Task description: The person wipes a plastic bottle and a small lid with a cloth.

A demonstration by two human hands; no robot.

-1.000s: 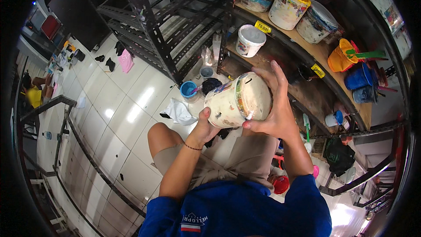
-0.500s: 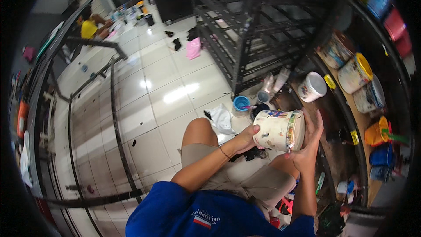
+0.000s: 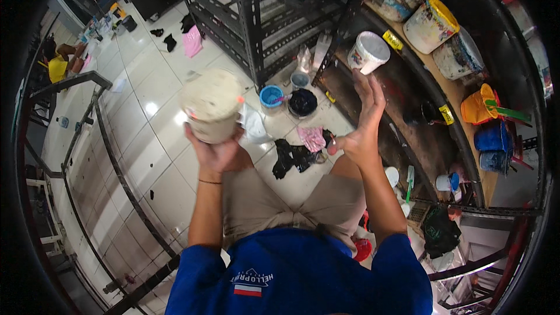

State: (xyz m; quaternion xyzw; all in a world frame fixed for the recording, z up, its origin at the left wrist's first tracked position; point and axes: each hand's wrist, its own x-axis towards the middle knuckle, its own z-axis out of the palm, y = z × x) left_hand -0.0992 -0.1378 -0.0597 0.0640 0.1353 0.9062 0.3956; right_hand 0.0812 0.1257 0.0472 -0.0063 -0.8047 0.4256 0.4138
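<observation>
My left hand (image 3: 217, 153) grips a cream-white paint tub (image 3: 211, 108) low on its side, holding it up over the floor left of my knees. The tub is smeared by motion, and its pale round end faces up. My right hand (image 3: 363, 122) is off the tub, raised with fingers stretched and apart, holding nothing. Just beyond its fingertips, a white tub (image 3: 369, 52) stands on the lower shelf. On the floor between my hands are a blue-rimmed cup (image 3: 271, 97) with a pinkish tool in it, a black-filled tub (image 3: 303, 103) and a pink cloth (image 3: 312, 138).
Paint-stained buckets (image 3: 430, 25) line the shelf (image 3: 402, 30) on the right, with an orange bucket (image 3: 479, 105) further along. A black metal rack (image 3: 256, 29) stands ahead. Low black frame bars (image 3: 125, 163) run along the left. Far left, a person in yellow (image 3: 58, 70) is by the floor.
The tub has moved left, away from the shelves, in my left hand. My right hand has let go of it and opened. The view has shifted to the right.
</observation>
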